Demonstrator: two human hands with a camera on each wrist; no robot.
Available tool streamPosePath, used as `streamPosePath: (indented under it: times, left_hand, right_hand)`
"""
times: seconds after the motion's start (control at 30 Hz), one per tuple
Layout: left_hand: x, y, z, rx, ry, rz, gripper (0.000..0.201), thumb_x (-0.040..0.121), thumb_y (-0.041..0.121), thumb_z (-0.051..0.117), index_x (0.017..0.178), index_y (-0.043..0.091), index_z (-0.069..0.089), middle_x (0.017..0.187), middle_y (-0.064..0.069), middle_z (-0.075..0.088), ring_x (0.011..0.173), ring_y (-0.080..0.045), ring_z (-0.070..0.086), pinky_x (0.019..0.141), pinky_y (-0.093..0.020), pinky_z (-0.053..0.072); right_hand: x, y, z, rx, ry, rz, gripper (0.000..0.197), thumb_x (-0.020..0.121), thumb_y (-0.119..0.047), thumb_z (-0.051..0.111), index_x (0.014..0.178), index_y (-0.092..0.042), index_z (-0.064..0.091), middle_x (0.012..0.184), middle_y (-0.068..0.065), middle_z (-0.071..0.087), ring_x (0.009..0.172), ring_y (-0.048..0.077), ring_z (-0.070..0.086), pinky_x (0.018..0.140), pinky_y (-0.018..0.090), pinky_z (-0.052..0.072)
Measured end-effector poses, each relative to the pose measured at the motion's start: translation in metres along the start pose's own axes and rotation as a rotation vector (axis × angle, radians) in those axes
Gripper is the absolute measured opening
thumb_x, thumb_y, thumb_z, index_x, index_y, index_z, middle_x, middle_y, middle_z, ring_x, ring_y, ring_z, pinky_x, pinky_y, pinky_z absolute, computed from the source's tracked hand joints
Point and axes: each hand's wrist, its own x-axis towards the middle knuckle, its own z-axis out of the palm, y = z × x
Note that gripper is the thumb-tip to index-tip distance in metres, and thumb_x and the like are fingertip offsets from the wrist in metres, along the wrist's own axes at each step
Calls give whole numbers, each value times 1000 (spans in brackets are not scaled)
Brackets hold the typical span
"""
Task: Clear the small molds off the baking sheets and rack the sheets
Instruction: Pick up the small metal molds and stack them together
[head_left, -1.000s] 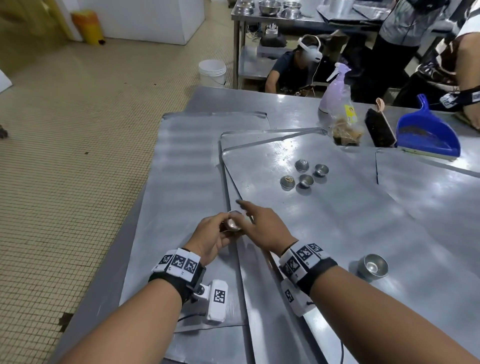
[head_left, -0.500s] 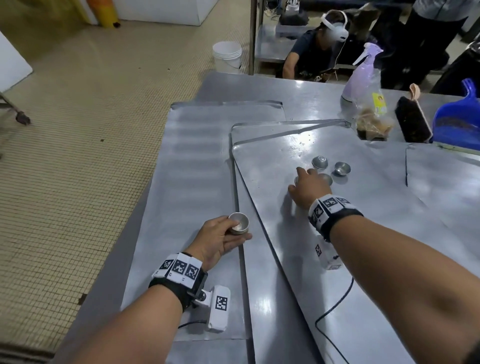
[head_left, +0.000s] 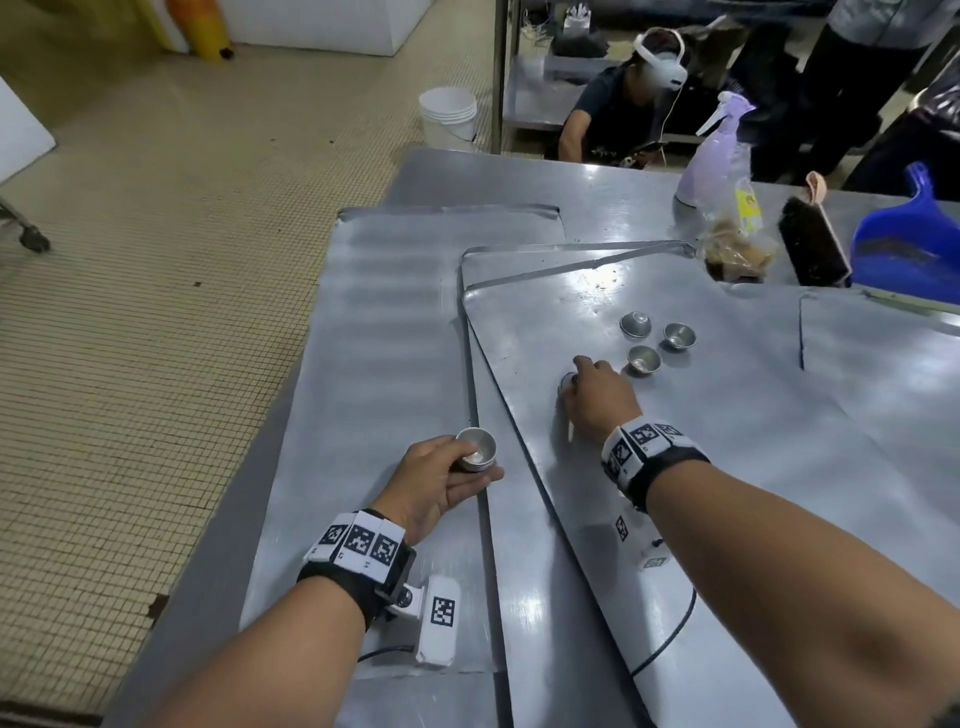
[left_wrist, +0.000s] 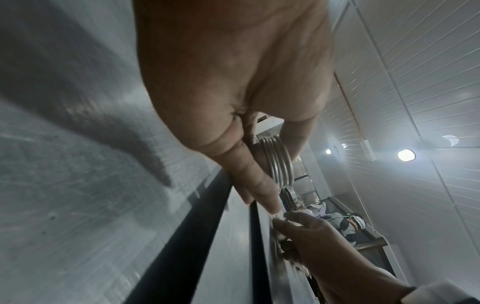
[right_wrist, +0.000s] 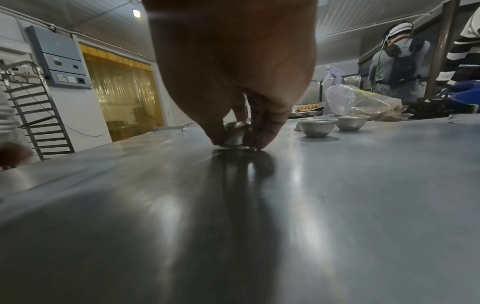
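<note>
Several flat metal baking sheets (head_left: 753, 467) overlap on the steel table. My left hand (head_left: 447, 475) holds a nested stack of small round metal molds (head_left: 477, 449) over the left sheet (head_left: 374, 322); the stacked rims (left_wrist: 279, 162) show in the left wrist view. My right hand (head_left: 589, 392) reaches onto the top sheet and pinches one mold (right_wrist: 233, 135) between thumb and fingers; its base rests on the sheet. Three more molds lie just beyond: one upside down (head_left: 635, 323), two upright (head_left: 679, 335) (head_left: 644, 358).
At the table's far right stand a lilac spray bottle (head_left: 714, 156), a plastic bag of crumbs (head_left: 737, 249), a dark brush (head_left: 813, 249) and a blue dustpan (head_left: 909, 244). A sheet rack (right_wrist: 39, 115) stands off to the left. People are behind the table; a white bucket (head_left: 448, 117) sits on the floor.
My right hand left the stack held in my left hand and reached forward to the group of molds, where it now pinches one. The left hand stayed put with its stack.
</note>
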Motion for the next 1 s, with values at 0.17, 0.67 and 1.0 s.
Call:
streamPosePath:
  times: [0.17, 0.67, 1.0]
  left_hand:
    - [-12, -1, -1, -5, 4, 12, 16, 99, 8, 56, 104, -6, 63, 107, -31, 70, 90, -35, 75, 60, -23, 59]
    - [-37, -11, -10, 14, 30, 32, 14, 99, 9, 53, 100, -2, 62, 109, -32, 70, 87, -32, 76, 54, -21, 56]
    - [-36, -8, -12, -162, 70, -21, 41, 101, 34, 46, 112, -3, 58, 107, -29, 69, 85, -42, 74, 60, -34, 63]
  right_hand:
    - [-34, -5, 4, 218, 88, -24, 30, 94, -26, 56, 120, -13, 59, 127, 12, 48, 100, 38, 60, 81, 33, 44]
    - [-75, -2, 9, 159, 6, -57, 53, 91, -32, 61, 141, -16, 51, 132, 9, 59, 121, 27, 55, 97, 33, 43]
    - [-100, -36, -1, 329, 129, -218, 41, 87, -40, 71, 119, -16, 67, 117, 5, 65, 104, 23, 62, 85, 29, 46]
